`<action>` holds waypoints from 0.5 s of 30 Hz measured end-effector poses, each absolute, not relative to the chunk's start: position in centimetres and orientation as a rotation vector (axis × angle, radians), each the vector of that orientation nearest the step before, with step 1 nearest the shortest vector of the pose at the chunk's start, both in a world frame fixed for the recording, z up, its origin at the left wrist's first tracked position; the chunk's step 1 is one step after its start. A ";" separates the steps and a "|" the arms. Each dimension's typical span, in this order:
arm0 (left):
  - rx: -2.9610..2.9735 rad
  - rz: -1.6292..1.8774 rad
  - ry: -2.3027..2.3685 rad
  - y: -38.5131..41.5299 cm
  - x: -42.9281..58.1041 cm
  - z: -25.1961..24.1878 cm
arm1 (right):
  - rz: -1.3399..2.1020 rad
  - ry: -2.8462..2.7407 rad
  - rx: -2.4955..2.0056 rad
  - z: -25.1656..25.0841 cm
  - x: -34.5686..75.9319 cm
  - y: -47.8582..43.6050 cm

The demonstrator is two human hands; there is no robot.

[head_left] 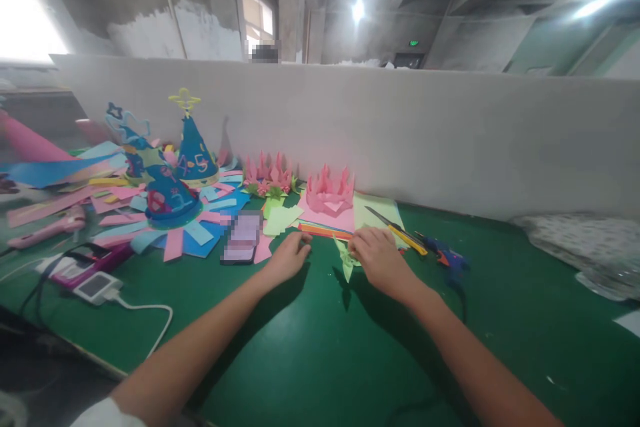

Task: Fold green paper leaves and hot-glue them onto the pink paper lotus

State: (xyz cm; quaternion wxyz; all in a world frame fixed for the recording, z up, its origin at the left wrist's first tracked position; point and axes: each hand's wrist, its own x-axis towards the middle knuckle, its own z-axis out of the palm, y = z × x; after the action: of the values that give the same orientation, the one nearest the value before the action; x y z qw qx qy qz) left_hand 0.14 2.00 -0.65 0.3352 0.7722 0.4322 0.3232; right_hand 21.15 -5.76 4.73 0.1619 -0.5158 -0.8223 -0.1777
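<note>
My right hand [384, 259] is closed on a light green paper leaf cutout [346, 261], whose pointed tips stick out to the left of the fingers, just above the table. My left hand [287, 257] hovers to the left of it, fingers loosely bent and a little apart, with nothing visible in them. Just beyond the hands, a pink paper crown [330, 192] stands on a stack of coloured paper sheets [327, 221]. A second pink crown [270, 173], trimmed with green leaves and pink flowers, stands to its left.
Blue cone party hats [193, 153] and paper strips [173, 245] cover the left side. A phone [243, 240], power bank [97, 285] and pink glue gun [53, 228] lie there too. Scissors [380, 217], a yellow cutter [410, 240] and a blue glue gun [450, 259] lie right. A white partition [450, 133] stands behind.
</note>
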 end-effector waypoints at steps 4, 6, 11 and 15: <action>1.996 0.875 1.160 4.2 -0.3 0.3 | -0.531 -2.372 -1.476 3.5 22.4 -4.4; 2.004 0.881 1.149 4.6 0.2 0.4 | -0.545 -2.322 -1.500 3.2 23.1 -3.6; 1.973 0.898 1.077 4.4 1.8 -0.8 | -0.489 -2.336 -1.447 3.0 24.0 -2.0; 1.881 0.911 1.030 4.2 2.1 -2.1 | -0.436 -2.413 -1.408 3.2 23.7 -1.3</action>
State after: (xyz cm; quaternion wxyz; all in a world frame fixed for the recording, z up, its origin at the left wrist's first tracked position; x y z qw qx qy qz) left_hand 2.09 4.25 -2.12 0.3946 0.7418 0.4063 0.3591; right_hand 23.66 -1.29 3.20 0.1563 -0.4917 -0.8430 -0.1523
